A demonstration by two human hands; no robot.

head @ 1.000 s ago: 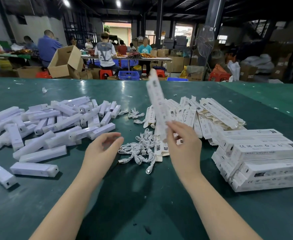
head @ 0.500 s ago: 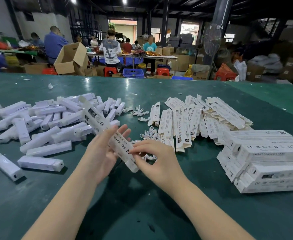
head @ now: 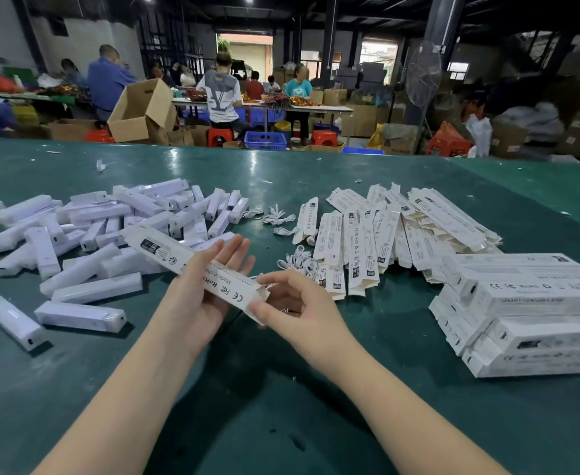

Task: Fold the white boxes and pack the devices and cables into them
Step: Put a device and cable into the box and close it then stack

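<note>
The person has one flat white box (head: 192,265) up off the green counter (head: 281,406), slanting from upper left down to the right between both hands. The left hand (head: 206,286) lies under its middle with the fingers straight and spread, a cradle and no real grip. The right hand (head: 295,303) pinches the near end, thumb and fingertips curled on the open flap.

It looks like thin printed card: light, springy, easy to crease in the wrong place. I would hold it by the long edges and squeeze them to pop the sleeve square, then tuck the end flaps; pressing on the broad printed face would likely dent it.

As for containers, this box seems empty and not yet formed. The loose heap of flat boxes (head: 384,231) farther back on the right is all unfolded stock. The stack of squared-up boxes (head: 528,313) at the far right appears closed; whether those are filled I cannot tell. The white devices (head: 89,234) lie scattered to the left, hard and smooth by the look of them, and small coiled white cables (head: 299,260) sit just beyond the hands, soft and likely to snag.
</note>
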